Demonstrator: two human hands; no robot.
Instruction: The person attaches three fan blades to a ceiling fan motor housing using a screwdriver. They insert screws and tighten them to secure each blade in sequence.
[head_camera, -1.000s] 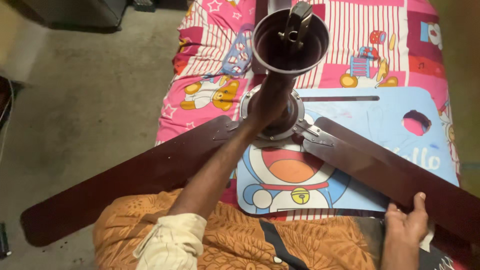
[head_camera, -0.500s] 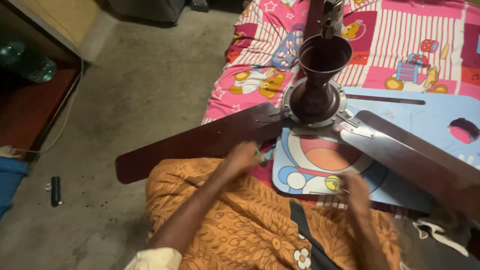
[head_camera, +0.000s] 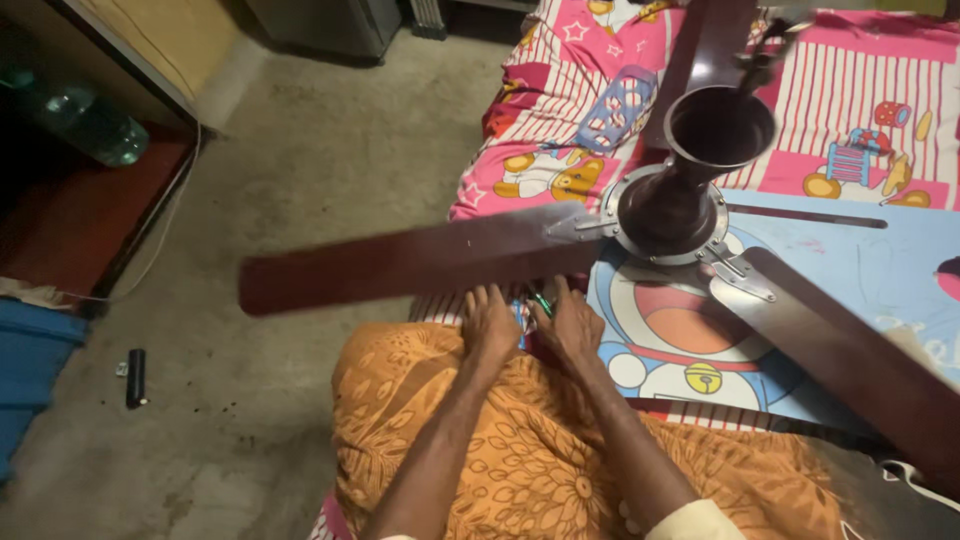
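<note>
A dark brown ceiling fan lies on the bed, its motor hub (head_camera: 672, 212) upright with a cup-shaped cover (head_camera: 718, 128) on the rod. One blade (head_camera: 400, 265) reaches left over the floor, and another (head_camera: 850, 355) runs to the lower right. My left hand (head_camera: 489, 326) and my right hand (head_camera: 570, 322) rest side by side at the bed's edge, just under the left blade, on orange patterned cloth (head_camera: 520, 450) over my lap. A small green thing (head_camera: 542, 303) shows between them, touching my right fingers. Whether either hand grips it is unclear.
Under the fan lies a blue cartoon board (head_camera: 850, 260) on a pink cartoon bedsheet (head_camera: 560, 120). To the left is grey concrete floor (head_camera: 300, 150) with a small black object (head_camera: 135, 377), a cable, a green bottle (head_camera: 100, 130) in a dark shelf and a blue item (head_camera: 30, 370).
My left hand came off the fan hub and my right hand off the right blade; both moved down to the bed's edge under the left blade. The view swung left.
</note>
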